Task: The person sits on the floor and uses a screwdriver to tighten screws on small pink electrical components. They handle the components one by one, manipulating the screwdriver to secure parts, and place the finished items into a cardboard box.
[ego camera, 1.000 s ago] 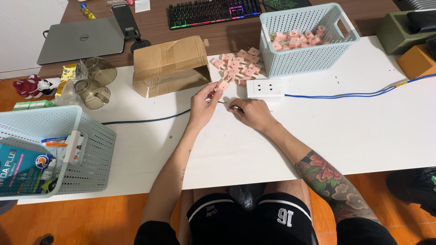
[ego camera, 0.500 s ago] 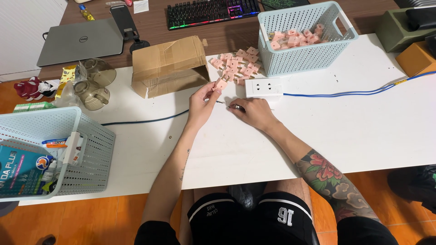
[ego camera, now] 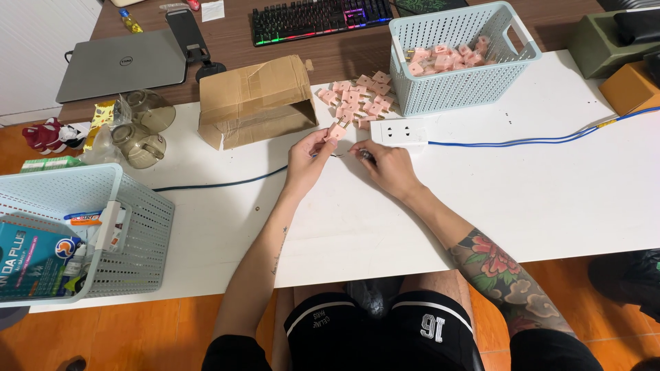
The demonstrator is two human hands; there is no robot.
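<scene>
Pink plug adapter [ego camera: 336,129] pinched at the fingertips of the left hand [ego camera: 307,159], raised just above the white surface [ego camera: 536,199], close in front of the white power strip [ego camera: 398,132]. Right hand [ego camera: 386,165] curled narrow beside it, fingertips closed on something small and dark, too tiny and hidden to identify. Thin wire or prong between the two hands, hard to make out. Just behind: loose pile of pink adapters [ego camera: 357,102] on the surface, touching the foot of a pale blue basket [ego camera: 459,82] holding more of the same, contents partly hidden by its wall. Blue cable [ego camera: 536,139] from the strip out to the right edge, end cut off. Dark blue cable [ego camera: 213,182] leftward, far end hidden behind a second basket [ego camera: 130,227], itself cropped at the frame's left. Opened cardboard box [ego camera: 256,99] left of the pile, inside not visible. Keyboard [ego camera: 317,17] cut off along the top edge.
</scene>
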